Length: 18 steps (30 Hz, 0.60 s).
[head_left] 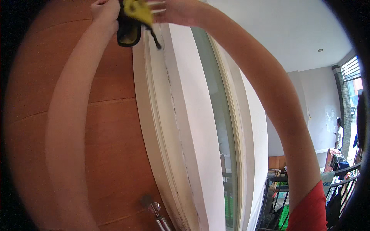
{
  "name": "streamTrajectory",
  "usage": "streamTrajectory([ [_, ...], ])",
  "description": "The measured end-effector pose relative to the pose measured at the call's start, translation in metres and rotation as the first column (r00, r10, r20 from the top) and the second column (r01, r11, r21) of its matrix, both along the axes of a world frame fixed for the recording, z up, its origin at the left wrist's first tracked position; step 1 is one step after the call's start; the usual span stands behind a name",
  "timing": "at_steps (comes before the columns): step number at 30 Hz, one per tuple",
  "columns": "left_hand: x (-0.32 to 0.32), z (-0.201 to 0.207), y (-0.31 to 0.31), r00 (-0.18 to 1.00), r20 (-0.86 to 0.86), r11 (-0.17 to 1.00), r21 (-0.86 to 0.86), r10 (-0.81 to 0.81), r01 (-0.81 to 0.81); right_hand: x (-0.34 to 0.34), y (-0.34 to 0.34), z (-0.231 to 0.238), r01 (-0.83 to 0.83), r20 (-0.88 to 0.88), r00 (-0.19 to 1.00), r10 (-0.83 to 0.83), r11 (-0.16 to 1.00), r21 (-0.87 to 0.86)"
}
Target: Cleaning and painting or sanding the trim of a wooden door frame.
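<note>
A reddish-brown panel fills the space left of the cream frame, which serves here as the landmark. Left of the frame's upper end, the left hand is curled closed on the black edge of a yellow-and-black item. That item lies across the frame's top, blurred and partly cut off, with a black loop and a thin dark end hanging below its yellow part. Beside the frame's foot, on the left, is a shiny metal fitting. Right of the frame's top, the right hand reaches its fingers to the item's yellow part; whether they grip it I cannot tell. Farther right of the frame run a white wall strip and a greenish glass strip, then a black railing and a red sleeve.
</note>
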State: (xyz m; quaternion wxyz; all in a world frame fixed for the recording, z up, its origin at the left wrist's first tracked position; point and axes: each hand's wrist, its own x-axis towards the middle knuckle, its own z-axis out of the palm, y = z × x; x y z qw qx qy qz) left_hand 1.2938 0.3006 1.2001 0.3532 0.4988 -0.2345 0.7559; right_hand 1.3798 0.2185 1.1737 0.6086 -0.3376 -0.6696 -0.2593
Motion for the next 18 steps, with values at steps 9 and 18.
streamTrajectory([
  [9, -0.006, 0.054, 0.075, 0.913, 0.405, 0.977, 0.171, 0.046, -0.125, 0.012, 0.02, -0.003, -0.093, 0.254, 0.942, 0.22, 0.897, -0.431],
  [18, -0.022, 0.003, 0.035, 0.926, 0.253, 0.941, 0.118, 0.281, -0.318, 0.054, -0.043, 0.054, 0.708, -0.139, 0.622, -0.771, 0.477, 0.52],
])
